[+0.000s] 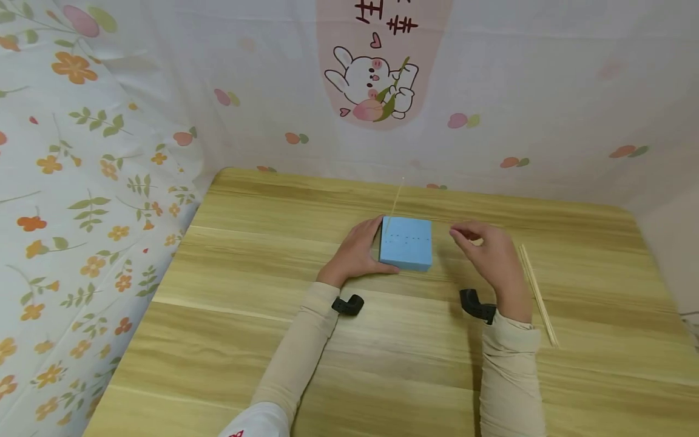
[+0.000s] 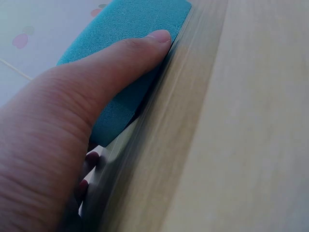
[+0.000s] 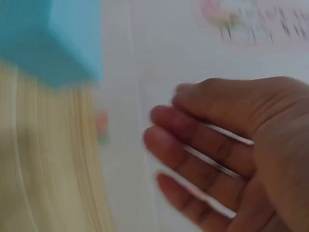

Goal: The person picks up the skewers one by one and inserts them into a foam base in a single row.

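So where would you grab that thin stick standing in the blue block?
Probably by its upper part, pinched between thumb and fingertip, coming from the right. The thin stick stands up from the blue block with its top end free, and the left hand already holds the block from the left.

Soft glare lies on the tabletop [image 1: 398, 340]; the right-wrist view is blurred.
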### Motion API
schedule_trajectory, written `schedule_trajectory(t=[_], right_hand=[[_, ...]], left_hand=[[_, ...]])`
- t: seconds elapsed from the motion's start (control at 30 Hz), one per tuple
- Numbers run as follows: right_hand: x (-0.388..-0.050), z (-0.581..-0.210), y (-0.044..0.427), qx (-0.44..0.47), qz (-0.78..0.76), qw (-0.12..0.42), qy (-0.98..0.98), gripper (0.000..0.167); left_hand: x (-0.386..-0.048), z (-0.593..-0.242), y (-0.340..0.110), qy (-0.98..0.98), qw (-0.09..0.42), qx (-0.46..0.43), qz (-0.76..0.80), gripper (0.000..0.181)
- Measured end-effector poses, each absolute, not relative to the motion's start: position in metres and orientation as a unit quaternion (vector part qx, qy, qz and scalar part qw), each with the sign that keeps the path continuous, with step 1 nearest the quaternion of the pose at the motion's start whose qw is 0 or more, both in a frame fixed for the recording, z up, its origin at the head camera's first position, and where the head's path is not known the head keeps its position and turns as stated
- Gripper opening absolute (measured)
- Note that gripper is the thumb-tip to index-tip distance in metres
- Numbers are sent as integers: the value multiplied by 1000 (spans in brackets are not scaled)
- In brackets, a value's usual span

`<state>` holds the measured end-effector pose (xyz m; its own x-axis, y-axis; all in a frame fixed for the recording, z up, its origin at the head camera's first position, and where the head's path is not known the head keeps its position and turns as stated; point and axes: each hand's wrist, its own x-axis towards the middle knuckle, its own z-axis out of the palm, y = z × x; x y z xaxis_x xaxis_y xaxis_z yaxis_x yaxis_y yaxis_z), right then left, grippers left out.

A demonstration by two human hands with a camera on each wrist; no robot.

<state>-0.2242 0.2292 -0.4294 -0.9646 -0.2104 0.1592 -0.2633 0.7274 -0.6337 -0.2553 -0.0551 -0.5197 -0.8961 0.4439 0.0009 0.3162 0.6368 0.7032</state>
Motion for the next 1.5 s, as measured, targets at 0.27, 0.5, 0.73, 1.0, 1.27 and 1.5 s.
schedule_trajectory(t=[0.27,0.5,0.73,1.0,1.27,1.5], right_hand=[[-194,-438,329,-10,268,14,-963,27],[-173,-442,379,-113,293,-127,-941,45],[-179,-449,378,-116,291,-164,-936,47],[-177,-451,371,-164,311,-151,-924,42],[-177,-449,373,-175,326,-187,-910,44],[-179,-453,372,-176,320,-172,-915,41]], left_hand=[[-256,-520,-57,901,85,206,372,130],[-256,-522,-55,902,81,214,367,130],[-255,-521,-54,901,83,214,369,130],[-256,-522,-55,899,87,212,372,130],[-256,-523,-55,903,86,213,362,130],[-256,-523,-54,905,87,212,358,130]])
